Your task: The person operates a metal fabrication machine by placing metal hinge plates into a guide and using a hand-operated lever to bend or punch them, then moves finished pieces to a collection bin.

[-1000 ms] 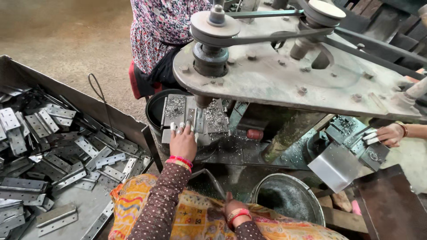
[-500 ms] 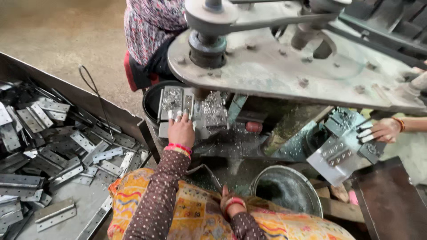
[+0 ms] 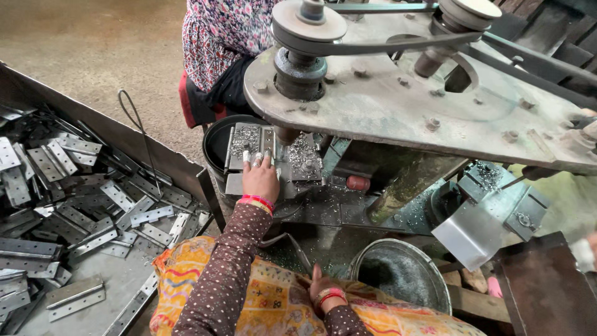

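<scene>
My left hand reaches forward and presses its fingers on a grey metal hinge plate, which lies on the jig under the drill spindle. Metal shavings cover the jig beside it. My right hand, with red bangles at the wrist, rests on the yellow patterned cloth over my lap. It holds nothing that I can see. A thin bent metal lever stands just in front of it.
A large steel tray at the left holds several hinge plates. A round metal bucket stands at the lower right and a black tub behind the jig. Overhead hangs the machine's plate with belt pulleys. Another person in a floral garment sits opposite.
My left hand stays on the hinge plate at the jig. The other person's hand with a hinge at the right has moved almost out of view. My right hand has barely shifted.
</scene>
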